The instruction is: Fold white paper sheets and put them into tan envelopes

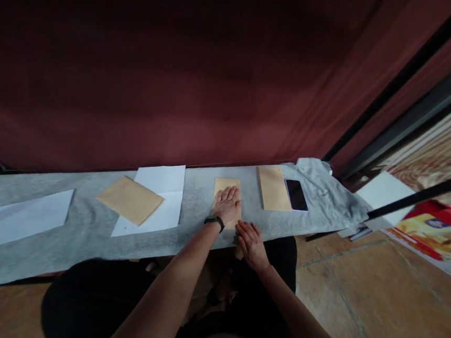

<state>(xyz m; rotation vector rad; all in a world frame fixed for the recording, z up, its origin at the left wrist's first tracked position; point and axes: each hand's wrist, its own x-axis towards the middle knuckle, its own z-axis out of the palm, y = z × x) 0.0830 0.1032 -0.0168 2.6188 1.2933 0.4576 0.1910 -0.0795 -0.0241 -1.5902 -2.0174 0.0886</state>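
My left hand (227, 204), with a black band on its wrist, lies flat with fingers spread on a narrow brown envelope (231, 182) on the grey cloth. Close beside it, my right hand (251, 244) rests at the cloth's front edge, fingers stretched out near the envelope's lower right corner. To the right lies a stack of brown envelopes (273, 188), next to a phone (297, 195) with a dark screen. On the left, another brown envelope (130, 200) lies tilted across a creased white sheet (168, 190).
A long grey cloth (89, 238) covers the narrow table. More white paper (28, 217) lies at the far left. Behind hangs a dark red curtain (202, 87). Black metal bars (403, 81) stand at the right, with a red and yellow box (445, 239) near the tiled floor.
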